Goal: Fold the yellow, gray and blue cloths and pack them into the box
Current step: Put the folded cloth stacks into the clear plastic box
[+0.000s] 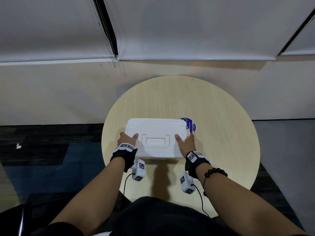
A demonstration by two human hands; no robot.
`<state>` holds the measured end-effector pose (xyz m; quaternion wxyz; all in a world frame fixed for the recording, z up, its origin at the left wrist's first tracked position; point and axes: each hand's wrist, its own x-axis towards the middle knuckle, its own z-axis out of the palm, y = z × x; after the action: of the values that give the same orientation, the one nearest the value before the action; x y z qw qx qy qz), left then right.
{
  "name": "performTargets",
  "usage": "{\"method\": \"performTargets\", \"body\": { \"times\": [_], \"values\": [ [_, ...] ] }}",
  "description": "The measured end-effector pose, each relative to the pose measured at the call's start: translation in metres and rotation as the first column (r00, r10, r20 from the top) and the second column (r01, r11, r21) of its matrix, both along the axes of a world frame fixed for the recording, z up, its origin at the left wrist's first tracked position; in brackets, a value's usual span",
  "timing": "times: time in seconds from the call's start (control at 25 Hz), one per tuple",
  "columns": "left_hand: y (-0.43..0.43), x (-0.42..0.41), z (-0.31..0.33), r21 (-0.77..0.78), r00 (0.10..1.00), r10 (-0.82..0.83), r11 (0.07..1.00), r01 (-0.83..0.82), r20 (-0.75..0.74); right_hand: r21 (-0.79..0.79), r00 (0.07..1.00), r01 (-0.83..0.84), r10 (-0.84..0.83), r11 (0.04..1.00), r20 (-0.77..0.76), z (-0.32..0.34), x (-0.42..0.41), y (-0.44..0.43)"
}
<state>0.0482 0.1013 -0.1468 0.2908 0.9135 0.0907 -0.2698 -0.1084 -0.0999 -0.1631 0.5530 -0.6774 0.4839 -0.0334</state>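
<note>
Blue disc on desk, partly hidden behind closed white box. Left grip and right grip hold box ends, thumbs on lid flanking handle.

We saw white plastic lidded box, white all over. Round pale-yellow wooden table showed faint grain. We noted blue round sticker with green ring. Black wrist straps carried white tags printed with black square codes. Black bead bracelet looked glossy. Patchwork carpet was dark blue and black.
</note>
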Motion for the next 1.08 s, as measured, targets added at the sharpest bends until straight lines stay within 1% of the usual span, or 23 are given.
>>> {"method": "performTargets", "body": {
  "times": [0.12, 0.2, 0.28, 0.44, 0.52, 0.68, 0.92, 1.08],
  "values": [
    [-0.001, -0.006, -0.001, -0.014, 0.999, 0.009, 1.0, -0.009, 0.044, -0.012, 1.0, -0.005, 0.006, 1.0, 0.005, 0.0, 0.001, -0.001],
    [-0.002, -0.008, -0.002, -0.018, 0.999, 0.011, 1.0, -0.01, 0.048, -0.027, 1.0, -0.01, 0.01, 1.0, 0.003, 0.002, 0.001, -0.001],
    [-0.002, -0.008, -0.002, -0.015, 0.999, 0.011, 1.0, -0.011, 0.049, -0.08, 1.0, -0.015, 0.013, 0.997, -0.019, 0.004, 0.003, 0.002],
    [-0.004, -0.008, -0.002, 0.007, 0.999, 0.012, 1.0, -0.013, 0.047, -0.292, 0.977, -0.158, 0.107, 0.943, -0.184, 0.003, 0.007, 0.012],
    [-0.007, -0.011, -0.002, 0.021, 0.999, 0.015, 1.0, -0.016, 0.047, -0.344, 0.961, -0.201, 0.117, 0.917, -0.25, 0.003, 0.009, 0.009],
    [-0.018, -0.016, -0.003, 0.038, 0.999, 0.024, 0.999, -0.026, 0.041, -0.405, 0.944, -0.239, 0.113, 0.883, -0.311, 0.005, 0.014, -0.001],
    [-0.021, -0.016, -0.005, 0.054, 0.998, 0.027, 0.998, -0.03, 0.05, -0.414, 0.941, -0.253, 0.123, 0.874, -0.316, 0.004, 0.015, -0.001],
    [-0.028, -0.018, -0.006, 0.026, 0.999, 0.032, 0.999, -0.034, 0.04, -0.397, 0.942, -0.246, 0.121, 0.884, -0.314, 0.005, 0.014, -0.011]
  ]
}}
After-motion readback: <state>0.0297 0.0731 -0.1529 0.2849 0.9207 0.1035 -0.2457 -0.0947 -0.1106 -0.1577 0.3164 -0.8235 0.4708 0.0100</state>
